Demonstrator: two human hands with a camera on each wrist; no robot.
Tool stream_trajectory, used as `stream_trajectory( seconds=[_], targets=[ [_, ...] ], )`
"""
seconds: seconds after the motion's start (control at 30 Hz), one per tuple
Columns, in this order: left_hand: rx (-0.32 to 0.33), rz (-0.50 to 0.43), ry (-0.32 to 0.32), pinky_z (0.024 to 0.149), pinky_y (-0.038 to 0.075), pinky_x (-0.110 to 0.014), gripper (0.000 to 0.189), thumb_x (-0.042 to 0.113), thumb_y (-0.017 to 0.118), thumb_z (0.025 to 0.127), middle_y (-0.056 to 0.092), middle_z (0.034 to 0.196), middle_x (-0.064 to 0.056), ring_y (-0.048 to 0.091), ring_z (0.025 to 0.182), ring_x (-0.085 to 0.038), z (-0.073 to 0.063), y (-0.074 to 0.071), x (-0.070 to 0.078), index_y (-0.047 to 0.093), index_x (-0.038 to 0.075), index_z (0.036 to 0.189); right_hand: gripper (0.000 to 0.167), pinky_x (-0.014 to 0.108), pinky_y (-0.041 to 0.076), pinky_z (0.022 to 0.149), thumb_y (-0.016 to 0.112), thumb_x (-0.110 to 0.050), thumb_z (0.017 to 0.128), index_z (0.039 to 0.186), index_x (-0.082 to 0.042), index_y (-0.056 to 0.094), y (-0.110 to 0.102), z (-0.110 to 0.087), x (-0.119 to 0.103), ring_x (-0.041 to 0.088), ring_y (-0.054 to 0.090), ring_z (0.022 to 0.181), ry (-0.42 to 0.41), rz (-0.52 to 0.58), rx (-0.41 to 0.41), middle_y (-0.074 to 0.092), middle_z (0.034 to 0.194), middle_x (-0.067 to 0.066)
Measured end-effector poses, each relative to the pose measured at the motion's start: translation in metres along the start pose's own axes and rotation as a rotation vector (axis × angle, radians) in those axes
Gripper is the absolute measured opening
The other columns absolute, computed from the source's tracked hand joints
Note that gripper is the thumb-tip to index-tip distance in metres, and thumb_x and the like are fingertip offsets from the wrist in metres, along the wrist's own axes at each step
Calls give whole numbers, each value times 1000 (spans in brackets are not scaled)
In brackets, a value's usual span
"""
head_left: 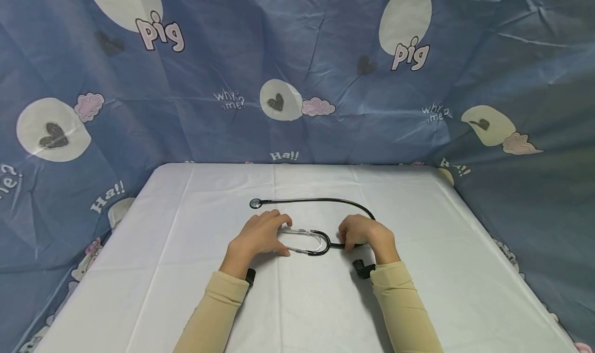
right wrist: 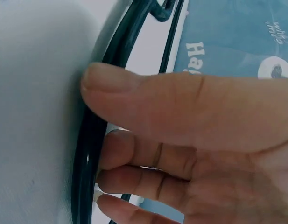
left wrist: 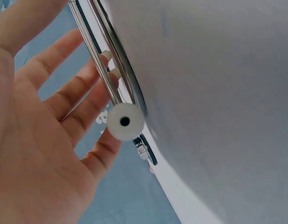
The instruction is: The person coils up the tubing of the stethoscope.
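Note:
A stethoscope with black tubing (head_left: pixel 321 200) and metal ear tubes (head_left: pixel 297 231) lies on a white-covered table. Its chest piece (head_left: pixel 255 203) is at the far left end of the tubing. My left hand (head_left: pixel 262 234) is at the ear tubes, thumb and fingers spread apart on either side of them. In the left wrist view a pale eartip (left wrist: pixel 125 122) faces the camera, and the relaxed fingers (left wrist: pixel 83 102) lie partly behind the tubes. My right hand (head_left: pixel 364 233) pinches the tubing below the Y-joint; its thumb (right wrist: pixel 115 88) crosses the black tube (right wrist: pixel 90 149).
The white tabletop (head_left: pixel 195 291) extends around the hands. A blue printed cloth (head_left: pixel 297 48) hangs behind and along both sides of the table. Dark devices (head_left: pixel 363 269) are worn at the wrists.

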State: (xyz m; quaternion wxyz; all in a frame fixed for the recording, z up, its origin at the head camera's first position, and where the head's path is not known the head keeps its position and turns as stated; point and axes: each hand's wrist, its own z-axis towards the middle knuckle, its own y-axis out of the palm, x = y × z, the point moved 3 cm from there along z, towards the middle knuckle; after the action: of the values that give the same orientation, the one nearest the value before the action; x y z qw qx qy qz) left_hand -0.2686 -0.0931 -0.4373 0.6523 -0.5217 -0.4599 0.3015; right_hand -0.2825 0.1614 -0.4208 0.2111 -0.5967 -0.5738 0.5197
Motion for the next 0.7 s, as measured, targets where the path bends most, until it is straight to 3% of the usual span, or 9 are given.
stream_trajectory(
  seconds=[0.3,0.5,0.7],
  targets=[
    [-10,7,4,85,47,-40,64,46,92,62,63,109,1,58,94,-19,0,0,2,68,24,117,11,29,39,59,68,1,72,75,-9,67,-8,-3,-5,17,48,67,-50,23,23,56,73,2],
    [4,-28,0,87,48,-43,55,39,90,67,64,108,0,59,95,-20,1,0,2,69,22,116,11,30,36,59,64,2,71,74,-9,65,-10,-2,-4,17,43,66,-62,70,25,51,71,2],
    [10,-33,0,84,50,-37,50,39,88,72,66,104,2,59,90,-15,5,2,-1,72,21,115,9,30,37,60,64,-1,78,78,-10,65,-12,0,-1,18,44,67,-56,74,51,54,75,2]
  ],
)
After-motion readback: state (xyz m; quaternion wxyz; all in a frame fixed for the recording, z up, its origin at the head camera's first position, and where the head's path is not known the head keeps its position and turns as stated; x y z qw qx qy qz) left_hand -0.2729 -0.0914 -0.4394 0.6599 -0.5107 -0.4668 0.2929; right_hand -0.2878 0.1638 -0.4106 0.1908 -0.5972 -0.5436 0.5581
